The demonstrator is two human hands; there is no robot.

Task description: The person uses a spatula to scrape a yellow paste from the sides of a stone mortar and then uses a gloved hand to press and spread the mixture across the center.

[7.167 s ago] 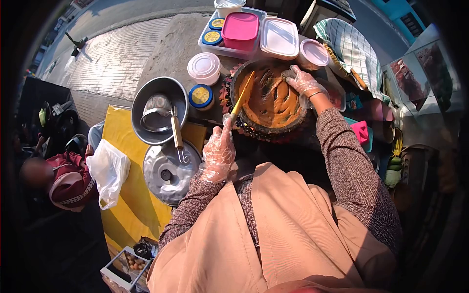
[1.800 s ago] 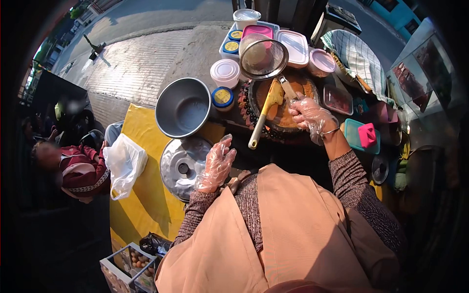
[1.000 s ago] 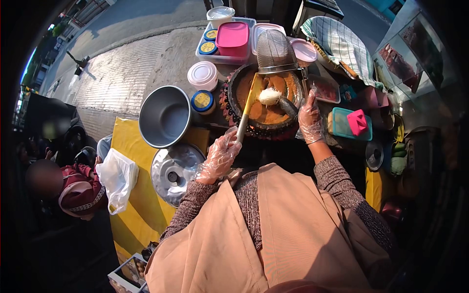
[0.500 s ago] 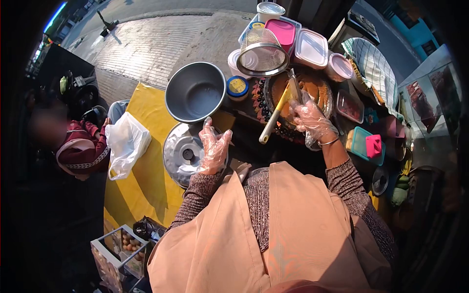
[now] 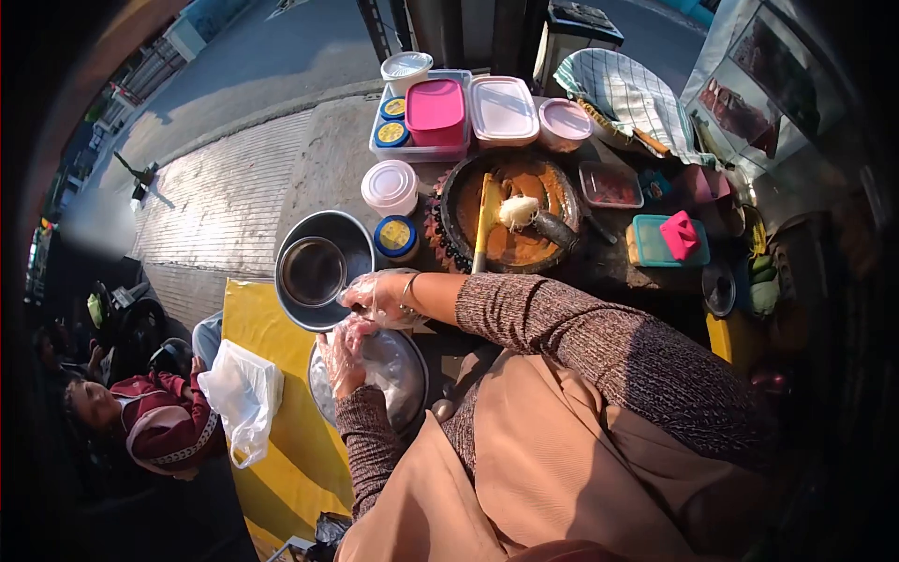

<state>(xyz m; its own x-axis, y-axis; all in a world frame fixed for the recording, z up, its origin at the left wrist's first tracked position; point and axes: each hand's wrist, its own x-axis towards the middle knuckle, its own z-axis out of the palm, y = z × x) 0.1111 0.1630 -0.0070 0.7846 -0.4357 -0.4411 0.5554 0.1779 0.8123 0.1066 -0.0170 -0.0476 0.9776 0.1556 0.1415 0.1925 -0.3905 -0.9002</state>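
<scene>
My right hand (image 5: 376, 298), in a clear plastic glove, reaches across to the grey metal bowl (image 5: 348, 229). It is closed at the near edge of the round strainer (image 5: 314, 272), which lies inside the bowl; the strainer's handle is mostly hidden by the hand. My gloved left hand (image 5: 345, 351) is just below it, fingers curled over the edge of a round silvery lid (image 5: 389, 370). What those fingers pinch is hidden. To the right, a stone mortar (image 5: 573, 192) holds brown sauce, a white clump of noodle-like strands (image 5: 518, 212), a pestle (image 5: 557, 230) and a yellow-ended spatula (image 5: 488, 211).
Lidded tubs (image 5: 504, 108) and a blue-lidded jar (image 5: 396, 238) stand behind and beside the mortar. A white plastic bag (image 5: 242, 398) lies on the yellow tabletop (image 5: 281, 478). A person (image 5: 169, 421) sits at the left. A teal-lidded box (image 5: 655, 248) is at right.
My right hand has moved left from above the mortar, bringing the strainer into the metal bowl. White strands now show on the sauce. My left hand has curled over the lid. The view has shifted.
</scene>
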